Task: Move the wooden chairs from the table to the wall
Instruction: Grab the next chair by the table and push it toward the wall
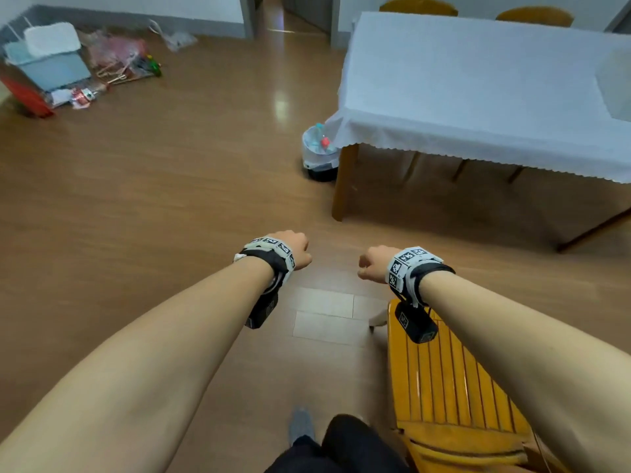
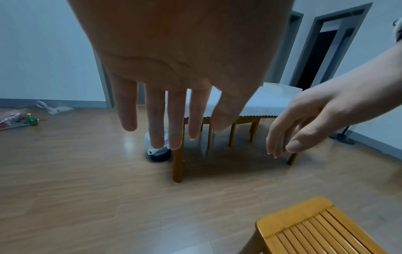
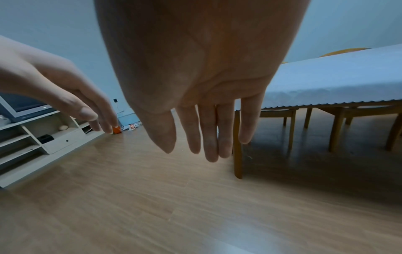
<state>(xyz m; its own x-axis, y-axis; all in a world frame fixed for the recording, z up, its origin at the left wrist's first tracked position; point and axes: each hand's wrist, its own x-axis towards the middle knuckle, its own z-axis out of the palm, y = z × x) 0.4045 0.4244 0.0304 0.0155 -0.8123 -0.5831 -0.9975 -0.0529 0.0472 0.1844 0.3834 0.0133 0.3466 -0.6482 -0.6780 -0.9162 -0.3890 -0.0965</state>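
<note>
A wooden chair with a slatted seat (image 1: 454,380) stands on the floor just below my right forearm, away from the table; its corner shows again in the left wrist view (image 2: 315,228). Two more chair backs (image 1: 418,5) (image 1: 534,15) rise behind the far side of the table with the white cloth (image 1: 478,90). My left hand (image 1: 297,249) (image 2: 178,120) and right hand (image 1: 374,264) (image 3: 202,134) hang side by side in the air in front of me. Their fingers point down, relaxed, and hold nothing. Chair legs (image 3: 291,128) show under the cloth.
A small bin with a white liner (image 1: 319,151) sits by the table's near left leg (image 1: 345,186). Bags, a box and clutter (image 1: 68,70) lie along the far left wall. A white shelf unit (image 3: 43,137) lines another wall. Open wooden floor (image 1: 170,199) spreads to my left.
</note>
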